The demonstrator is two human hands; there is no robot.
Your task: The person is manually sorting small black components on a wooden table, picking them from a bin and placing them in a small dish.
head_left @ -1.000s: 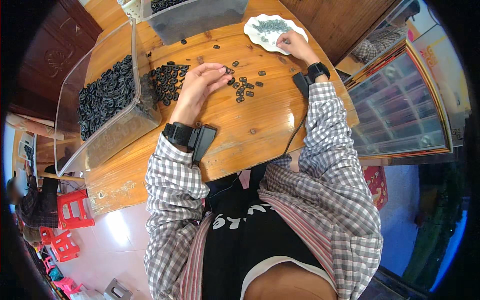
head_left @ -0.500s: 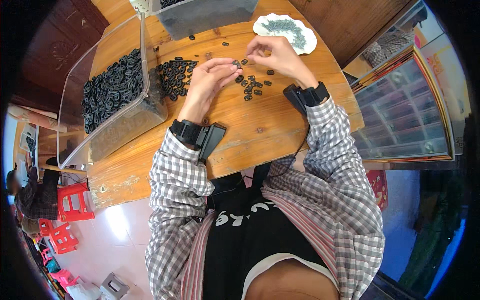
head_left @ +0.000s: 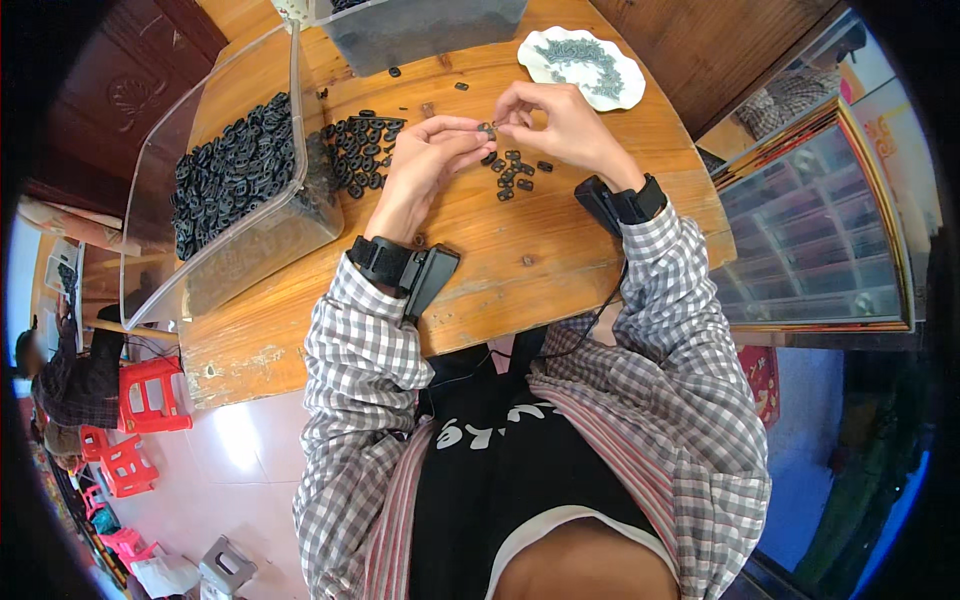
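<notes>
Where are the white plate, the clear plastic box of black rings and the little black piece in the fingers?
white plate (head_left: 628,92), head view, bare right rim
clear plastic box (head_left: 262,250), head view, front wall
little black piece (head_left: 487,130), head view, between both hands' fingertips

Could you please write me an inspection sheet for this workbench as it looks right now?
Surface: wooden table, worn and chipped at its near left edge.
Job's things: small dark part pinched between both hands; a loose cluster of black parts under them.
Clutter: clear bin of black rings at left, a heap of rings beside it, a white dish of grey pieces, a second bin at the far edge.
Hands: left hand and right hand raised together, wrist devices on both.
Cables: black cable running from the right wrist.
Surroundings: drawer cabinet at right, red stools at left.
</notes>
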